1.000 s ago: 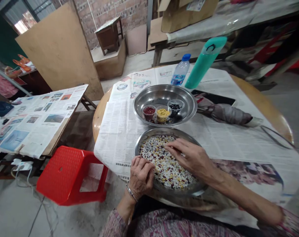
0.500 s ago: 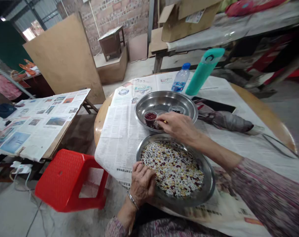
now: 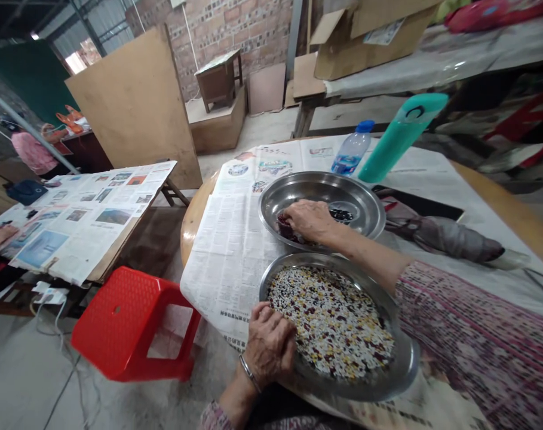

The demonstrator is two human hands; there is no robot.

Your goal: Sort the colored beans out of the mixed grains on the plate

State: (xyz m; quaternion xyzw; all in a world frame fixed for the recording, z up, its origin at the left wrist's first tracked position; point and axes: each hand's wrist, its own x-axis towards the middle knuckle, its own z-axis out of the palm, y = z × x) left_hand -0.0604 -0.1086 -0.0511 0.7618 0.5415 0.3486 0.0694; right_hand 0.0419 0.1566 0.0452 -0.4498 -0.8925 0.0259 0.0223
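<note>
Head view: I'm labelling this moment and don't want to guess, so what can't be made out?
All in the head view:
- Right fingertips and anything they hold: hidden by the right hand, over the far bowl.
- Left hand's contact under the near bowl's rim: hidden by its knuckles.
- Small print on the newspaper: too small and blurred.
- Person at far left: mostly cut off by the edge.

We see two basins upon the newspaper (image 3: 221, 245): the near basin (image 3: 408, 364) contains grains (image 3: 329, 322), and the far basin (image 3: 370, 206), behind it, contains cups. Behind this one are a bottle (image 3: 352, 149) and, rightward, a flask (image 3: 402, 140). A bundle (image 3: 448, 237) lies right; a stool (image 3: 119, 322) stands left.
</note>
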